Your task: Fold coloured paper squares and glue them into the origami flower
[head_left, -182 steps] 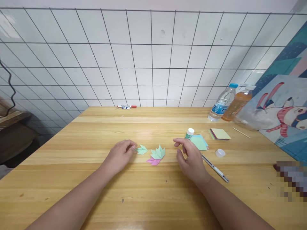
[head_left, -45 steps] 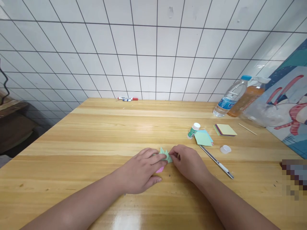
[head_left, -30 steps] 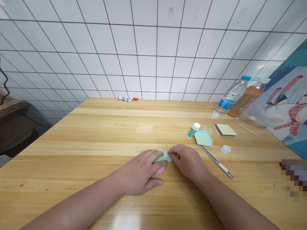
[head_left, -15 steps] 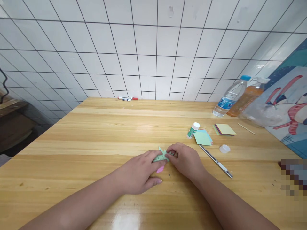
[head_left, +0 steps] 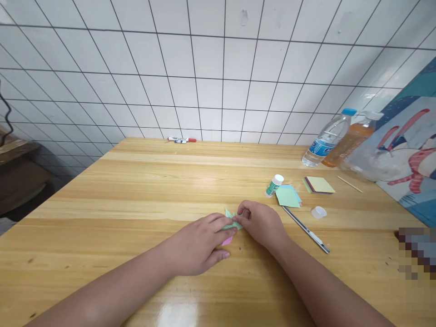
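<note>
L hand [head_left: 200,245], fingers a bit spread, pins green folded paper [head_left: 233,225] to desk [head_left: 153,181], prob. for steadiness; R hand [head_left: 264,223] pinches its R side.

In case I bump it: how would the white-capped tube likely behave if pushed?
The white-capped tube stands tall on a narrow base, so a push would probably tip it. Its round body could then roll. Its smooth-looking cap suggests a somewhat slippery grip.
</note>
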Available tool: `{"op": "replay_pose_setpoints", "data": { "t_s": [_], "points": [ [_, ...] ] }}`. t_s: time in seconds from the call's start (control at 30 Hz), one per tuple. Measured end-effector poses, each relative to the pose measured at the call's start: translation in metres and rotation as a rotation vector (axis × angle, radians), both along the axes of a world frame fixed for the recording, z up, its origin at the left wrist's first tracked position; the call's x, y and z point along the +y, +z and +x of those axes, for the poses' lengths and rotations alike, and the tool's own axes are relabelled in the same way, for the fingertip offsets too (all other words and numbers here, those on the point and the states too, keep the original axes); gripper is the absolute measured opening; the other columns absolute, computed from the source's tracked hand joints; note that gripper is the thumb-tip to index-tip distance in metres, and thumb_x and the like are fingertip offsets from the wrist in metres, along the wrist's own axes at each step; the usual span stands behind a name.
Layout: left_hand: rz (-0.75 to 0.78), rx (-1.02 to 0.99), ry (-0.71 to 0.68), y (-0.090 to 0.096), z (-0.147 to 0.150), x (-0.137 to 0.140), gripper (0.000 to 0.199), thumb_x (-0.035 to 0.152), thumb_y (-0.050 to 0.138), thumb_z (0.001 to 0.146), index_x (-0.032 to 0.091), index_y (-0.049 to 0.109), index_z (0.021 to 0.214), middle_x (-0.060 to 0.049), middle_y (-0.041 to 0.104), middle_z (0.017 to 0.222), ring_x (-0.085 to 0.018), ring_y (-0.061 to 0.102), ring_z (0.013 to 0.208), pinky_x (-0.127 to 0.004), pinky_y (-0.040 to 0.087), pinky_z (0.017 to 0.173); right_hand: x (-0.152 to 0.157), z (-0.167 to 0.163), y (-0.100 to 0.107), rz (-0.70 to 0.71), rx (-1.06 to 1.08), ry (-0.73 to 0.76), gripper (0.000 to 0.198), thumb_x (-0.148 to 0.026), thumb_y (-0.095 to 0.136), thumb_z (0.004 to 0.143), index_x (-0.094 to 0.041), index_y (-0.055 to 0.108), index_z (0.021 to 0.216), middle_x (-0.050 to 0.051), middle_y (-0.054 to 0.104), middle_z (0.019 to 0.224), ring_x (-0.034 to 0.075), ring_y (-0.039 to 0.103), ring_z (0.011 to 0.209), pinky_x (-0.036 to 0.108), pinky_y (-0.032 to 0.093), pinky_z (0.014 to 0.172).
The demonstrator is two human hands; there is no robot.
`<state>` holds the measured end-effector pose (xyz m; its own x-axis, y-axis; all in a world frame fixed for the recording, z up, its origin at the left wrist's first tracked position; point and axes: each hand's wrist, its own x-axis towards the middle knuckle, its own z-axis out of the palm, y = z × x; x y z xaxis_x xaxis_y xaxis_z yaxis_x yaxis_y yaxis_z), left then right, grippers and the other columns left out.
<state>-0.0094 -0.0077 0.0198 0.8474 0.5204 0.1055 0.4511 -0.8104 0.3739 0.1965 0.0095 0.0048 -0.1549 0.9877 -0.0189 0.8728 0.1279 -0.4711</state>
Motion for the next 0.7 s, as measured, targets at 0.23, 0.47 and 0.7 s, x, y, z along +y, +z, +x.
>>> {"op": "replay_pose_setpoints", "data": {
  "t_s": [0.23,0.47,0.7],
  "points": [
    [-0.017,-0.020,-0.010,0.004,0.002,0.001,0.031,0.030,0.051,0.085,0.020,0.055,0.114,-0.007,0.056,0.121,-0.025,0.047,0.113,-0.038,0.041,0.096,0.009,-0.002,-0.002,-0.016,-0.072,-0.056,0.024,-0.046,0.061,0.076,-0.023,0.055,0.070,-0.003,0.063,0.067,0.012,0.052,0.060,0.023,0.024,0.050],
    [0.004,0.029,-0.001,0.003,0.002,-0.001,0.038,0.033,0.052,0.085,0.020,0.053,0.120,-0.008,0.054,0.123,-0.026,0.045,0.115,-0.038,0.040,0.098,0.013,-0.008,-0.002,-0.025,-0.169,-0.131,0.033,-0.052,0.054,0.079,-0.022,0.054,0.065,0.000,0.061,0.063,0.015,0.052,0.059,0.025,0.023,0.049],
    [0.148,0.027,0.014,-0.009,0.000,0.006,0.033,0.029,0.047,0.089,0.020,0.052,0.120,-0.007,0.057,0.120,-0.024,0.050,0.109,-0.042,0.036,0.100,0.006,0.001,-0.004,0.057,-0.017,-0.053,0.037,-0.046,0.040,0.089,-0.021,0.053,0.065,-0.001,0.058,0.060,0.013,0.048,0.055,0.024,0.024,0.049]
  ]
}}
